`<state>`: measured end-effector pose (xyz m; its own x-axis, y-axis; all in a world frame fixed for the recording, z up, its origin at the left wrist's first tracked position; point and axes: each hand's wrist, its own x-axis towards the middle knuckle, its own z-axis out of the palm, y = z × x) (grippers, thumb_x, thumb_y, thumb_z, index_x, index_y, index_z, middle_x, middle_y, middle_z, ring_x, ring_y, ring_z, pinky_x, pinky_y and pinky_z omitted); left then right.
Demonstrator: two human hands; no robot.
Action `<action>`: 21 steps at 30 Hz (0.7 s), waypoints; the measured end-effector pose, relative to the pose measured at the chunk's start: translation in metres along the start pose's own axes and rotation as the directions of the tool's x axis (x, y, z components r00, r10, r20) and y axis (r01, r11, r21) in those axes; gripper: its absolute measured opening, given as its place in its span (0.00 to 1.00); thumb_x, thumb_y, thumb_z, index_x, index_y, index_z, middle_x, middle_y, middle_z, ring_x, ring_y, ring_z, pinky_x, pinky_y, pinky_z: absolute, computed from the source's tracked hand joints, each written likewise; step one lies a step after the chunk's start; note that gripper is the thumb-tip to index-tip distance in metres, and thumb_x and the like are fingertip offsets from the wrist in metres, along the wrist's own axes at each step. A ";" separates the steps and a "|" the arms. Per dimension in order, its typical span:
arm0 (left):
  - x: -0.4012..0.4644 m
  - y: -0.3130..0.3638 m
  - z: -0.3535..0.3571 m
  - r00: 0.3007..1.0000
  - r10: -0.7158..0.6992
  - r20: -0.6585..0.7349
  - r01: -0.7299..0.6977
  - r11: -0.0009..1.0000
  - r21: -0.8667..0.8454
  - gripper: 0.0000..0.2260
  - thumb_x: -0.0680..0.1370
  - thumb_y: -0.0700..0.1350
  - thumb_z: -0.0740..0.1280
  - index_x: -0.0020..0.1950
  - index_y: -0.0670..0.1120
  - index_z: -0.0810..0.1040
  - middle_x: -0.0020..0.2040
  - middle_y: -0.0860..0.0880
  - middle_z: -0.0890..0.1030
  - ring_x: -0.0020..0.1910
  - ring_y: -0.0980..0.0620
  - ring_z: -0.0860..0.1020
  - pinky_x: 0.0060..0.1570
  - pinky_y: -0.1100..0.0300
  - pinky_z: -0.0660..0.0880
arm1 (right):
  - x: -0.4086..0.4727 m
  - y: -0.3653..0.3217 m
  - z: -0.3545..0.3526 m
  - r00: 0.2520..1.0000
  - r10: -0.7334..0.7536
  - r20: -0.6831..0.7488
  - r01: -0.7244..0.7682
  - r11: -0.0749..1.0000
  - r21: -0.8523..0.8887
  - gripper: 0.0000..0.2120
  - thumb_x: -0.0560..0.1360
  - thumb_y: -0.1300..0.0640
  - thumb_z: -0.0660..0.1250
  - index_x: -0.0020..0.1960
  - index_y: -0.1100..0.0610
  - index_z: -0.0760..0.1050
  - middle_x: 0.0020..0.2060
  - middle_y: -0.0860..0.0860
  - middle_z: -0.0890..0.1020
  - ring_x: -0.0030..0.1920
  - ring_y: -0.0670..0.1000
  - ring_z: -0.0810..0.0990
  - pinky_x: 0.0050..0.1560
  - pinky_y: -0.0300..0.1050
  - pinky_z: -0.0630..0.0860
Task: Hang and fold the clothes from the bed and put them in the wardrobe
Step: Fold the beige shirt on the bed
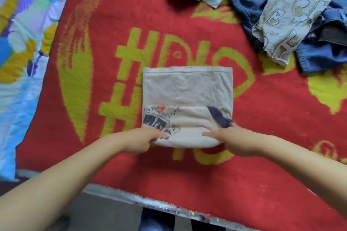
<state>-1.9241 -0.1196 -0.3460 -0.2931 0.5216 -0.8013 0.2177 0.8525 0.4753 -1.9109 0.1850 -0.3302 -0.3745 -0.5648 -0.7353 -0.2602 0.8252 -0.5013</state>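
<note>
1. Both forearms reach in over the bed's near edge; the left hand (142, 139) and right hand (238, 140) each pinch a near corner of the cream T-shirt (187, 92), thumbs on top, fingers curled beneath, probably to lift that fold away evenly.
2. It lies centred on the red blanket (262, 118), flat for folding.
3. Denim clothes (266, 5) wait, heaped at the far right corner.
4. Beside the left edge lies a floral pillow (22, 43).

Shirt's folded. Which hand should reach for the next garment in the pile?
Right, probably. The right hand grips the folded shirt's right edge, nearer the denim pile at upper right; the left hand would cross over.
</note>
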 end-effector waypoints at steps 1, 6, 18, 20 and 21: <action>-0.009 0.000 -0.008 0.998 0.024 0.056 -0.020 0.997 -0.079 0.19 0.70 0.31 0.55 0.55 0.44 0.76 0.47 0.48 0.77 0.47 0.49 0.77 0.47 0.54 0.71 | -0.009 -0.006 -0.009 0.995 -0.040 0.091 0.029 0.992 0.121 0.19 0.78 0.61 0.58 0.60 0.40 0.75 0.52 0.42 0.78 0.55 0.47 0.75 0.57 0.38 0.69; -0.022 -0.037 -0.058 0.992 -0.041 -0.116 -0.041 0.775 -0.630 0.04 0.75 0.42 0.63 0.47 0.43 0.75 0.34 0.52 0.67 0.32 0.58 0.65 0.31 0.65 0.64 | -0.007 0.027 -0.077 0.993 0.067 -0.101 -0.015 0.897 0.442 0.14 0.73 0.66 0.64 0.48 0.47 0.78 0.44 0.45 0.82 0.45 0.43 0.77 0.46 0.37 0.74; 0.083 -0.030 -0.034 0.309 -0.642 -0.702 -0.064 0.722 -0.689 0.07 0.81 0.44 0.59 0.49 0.41 0.71 0.44 0.41 0.76 0.42 0.46 0.72 0.37 0.56 0.59 | 0.088 0.047 -0.024 0.336 0.703 -0.627 -0.108 0.690 0.716 0.14 0.80 0.50 0.58 0.61 0.56 0.68 0.50 0.56 0.80 0.51 0.60 0.77 0.42 0.47 0.64; 0.086 -0.030 -0.025 0.271 -0.637 -0.722 -0.001 0.750 -0.662 0.07 0.82 0.45 0.56 0.48 0.42 0.68 0.45 0.37 0.78 0.42 0.39 0.74 0.36 0.54 0.59 | 0.090 0.047 -0.017 0.299 0.701 -0.647 -0.194 0.709 0.678 0.11 0.80 0.51 0.55 0.60 0.55 0.66 0.50 0.59 0.80 0.50 0.63 0.78 0.41 0.49 0.63; 0.087 -0.029 -0.021 0.269 -0.633 -0.726 0.053 0.762 -0.645 0.09 0.82 0.46 0.56 0.49 0.41 0.68 0.46 0.35 0.78 0.43 0.37 0.76 0.36 0.53 0.60 | 0.091 0.048 -0.016 0.299 0.693 -0.656 -0.248 0.720 0.648 0.11 0.81 0.52 0.55 0.60 0.55 0.66 0.51 0.60 0.80 0.50 0.64 0.78 0.41 0.50 0.63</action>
<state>-1.9758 -0.0984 -0.4220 -0.8923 -0.3742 -0.2526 -0.4505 0.6997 0.5545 -1.9714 0.1729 -0.4144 -0.8763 0.4002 -0.2683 0.4818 0.7367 -0.4745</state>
